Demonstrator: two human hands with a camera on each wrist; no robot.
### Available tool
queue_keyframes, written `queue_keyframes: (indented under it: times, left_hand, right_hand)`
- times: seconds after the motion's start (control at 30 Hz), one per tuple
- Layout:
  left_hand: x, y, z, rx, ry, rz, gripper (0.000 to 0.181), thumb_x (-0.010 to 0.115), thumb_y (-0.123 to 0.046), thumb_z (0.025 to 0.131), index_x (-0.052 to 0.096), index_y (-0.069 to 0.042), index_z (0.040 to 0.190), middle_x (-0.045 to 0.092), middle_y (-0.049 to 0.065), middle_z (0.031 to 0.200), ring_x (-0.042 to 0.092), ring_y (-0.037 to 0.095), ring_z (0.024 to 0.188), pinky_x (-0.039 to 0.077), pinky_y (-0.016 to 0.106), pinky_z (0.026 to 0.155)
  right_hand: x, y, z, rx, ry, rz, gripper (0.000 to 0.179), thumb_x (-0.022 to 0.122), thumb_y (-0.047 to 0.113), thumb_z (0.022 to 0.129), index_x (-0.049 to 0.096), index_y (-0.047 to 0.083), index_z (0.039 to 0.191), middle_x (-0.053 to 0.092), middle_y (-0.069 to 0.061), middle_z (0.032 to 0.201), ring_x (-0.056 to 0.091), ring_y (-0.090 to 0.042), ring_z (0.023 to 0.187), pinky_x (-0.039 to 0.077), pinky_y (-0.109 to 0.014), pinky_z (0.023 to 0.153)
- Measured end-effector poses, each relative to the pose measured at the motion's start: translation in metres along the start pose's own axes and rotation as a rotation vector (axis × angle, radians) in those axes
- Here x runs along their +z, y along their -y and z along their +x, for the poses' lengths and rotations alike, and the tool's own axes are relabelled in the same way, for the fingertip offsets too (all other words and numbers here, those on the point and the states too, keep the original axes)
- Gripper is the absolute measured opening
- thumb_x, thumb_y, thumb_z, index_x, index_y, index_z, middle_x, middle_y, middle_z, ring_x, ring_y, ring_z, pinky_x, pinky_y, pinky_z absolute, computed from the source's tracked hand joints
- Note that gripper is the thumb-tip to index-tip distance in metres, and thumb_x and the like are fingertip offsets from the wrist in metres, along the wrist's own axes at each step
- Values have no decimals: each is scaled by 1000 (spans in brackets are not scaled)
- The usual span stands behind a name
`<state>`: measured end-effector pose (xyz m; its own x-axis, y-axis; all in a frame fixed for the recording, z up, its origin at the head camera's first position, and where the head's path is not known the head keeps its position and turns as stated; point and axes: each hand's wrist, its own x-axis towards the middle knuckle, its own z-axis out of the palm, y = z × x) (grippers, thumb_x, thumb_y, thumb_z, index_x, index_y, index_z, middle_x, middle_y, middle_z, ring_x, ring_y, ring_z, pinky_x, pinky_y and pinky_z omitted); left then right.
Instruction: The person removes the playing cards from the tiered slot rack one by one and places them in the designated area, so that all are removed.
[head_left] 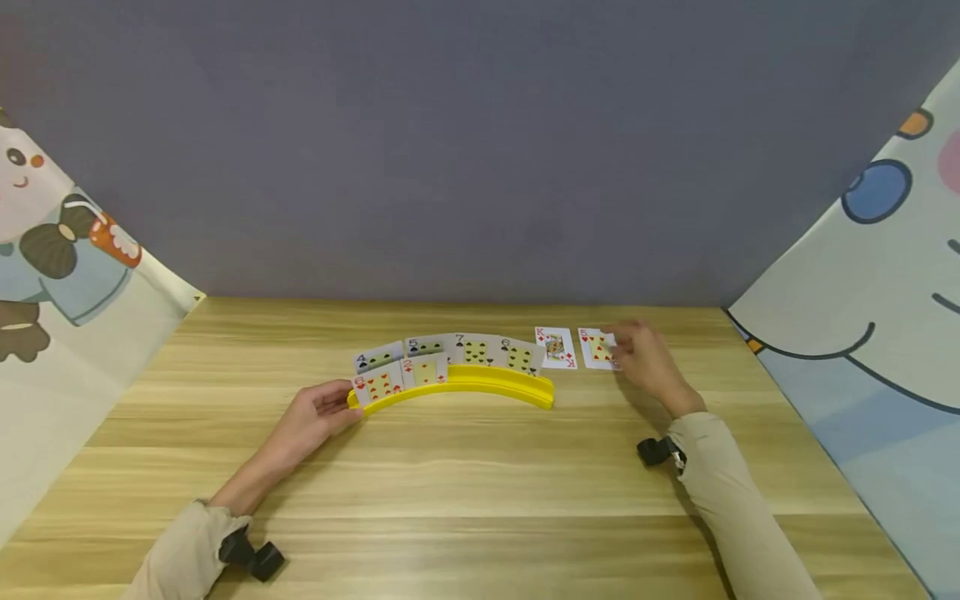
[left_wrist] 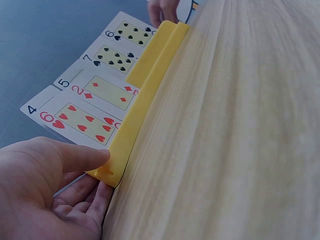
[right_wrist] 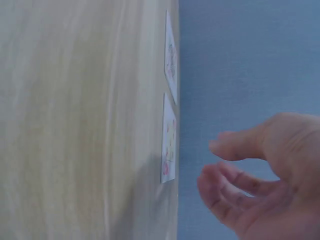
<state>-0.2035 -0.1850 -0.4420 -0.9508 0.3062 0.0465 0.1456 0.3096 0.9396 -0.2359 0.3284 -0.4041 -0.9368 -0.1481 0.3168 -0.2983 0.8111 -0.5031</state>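
Note:
My left hand [head_left: 311, 417] pinches the left end of a yellow curved card holder [head_left: 495, 385], thumb on the front face and fingers behind it. In the holder's back row stand a black four [head_left: 378, 357], a black five [head_left: 426, 345], a seven of spades [left_wrist: 114, 59] and a six of spades [head_left: 520, 358]. The front row bears a six of hearts [left_wrist: 86, 122] and a two of diamonds [head_left: 425, 372] at the left. Above a five of hearts [head_left: 595, 347] hovers my right hand [head_left: 651, 364]; its thumb and fingers are apart, holding nothing in the right wrist view.
A king of diamonds [head_left: 555, 347] lies face up on the wooden table [head_left: 487, 492], left of the five of hearts and close to the holder's right end. A grey wall [head_left: 465, 150] rises behind the table; panels with cartoon pictures [head_left: 885, 333] flank both sides.

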Motion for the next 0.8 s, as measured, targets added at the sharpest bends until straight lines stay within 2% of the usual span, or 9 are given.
queue_keyframes:
  times: [0.17, 0.27, 0.4, 0.6, 0.8]
  left_hand:
    - [-2, 0, -1, 11, 6, -13, 41, 69, -4, 92, 57, 11, 128, 61, 29, 126, 61, 38, 115, 54, 19, 88]
    - [-2, 0, -1, 8, 13, -23, 42, 69, -3, 92, 57, 10, 129, 60, 29, 128, 60, 38, 117, 53, 19, 90]
    - [0, -1, 0, -2, 19, -30, 42, 69, -3, 92, 57, 10, 130, 60, 29, 129, 58, 39, 120, 52, 20, 92]
    - [2, 0, 0, -4, 12, -23, 41, 69, -3, 92, 58, 9, 129, 60, 28, 129, 58, 38, 121, 51, 19, 93]
    - [0, 1, 0, 15, 9, -20, 41, 69, -2, 92, 57, 10, 129, 60, 29, 127, 59, 39, 119, 52, 19, 91]
  right_hand:
    - [1, 13, 3, -40, -123, -12, 37, 60, -13, 87, 63, -10, 123, 66, -23, 92, 64, -33, 82, 57, -44, 69]
    - [1, 25, 2, -53, -160, -17, 41, 59, -12, 87, 59, -9, 128, 68, -16, 86, 65, -28, 76, 55, -37, 64]
    - [-3, 45, 1, -69, -182, -10, 41, 59, -9, 89, 57, -10, 130, 69, -15, 86, 65, -25, 73, 55, -36, 63]
    - [-9, 78, 1, -134, -209, -6, 35, 64, -9, 89, 62, -10, 124, 71, -15, 86, 66, -25, 72, 56, -37, 62]
    - [-8, 116, 2, -241, -213, 26, 30, 65, -8, 91, 65, -8, 121, 71, -17, 91, 67, -26, 77, 58, -41, 66]
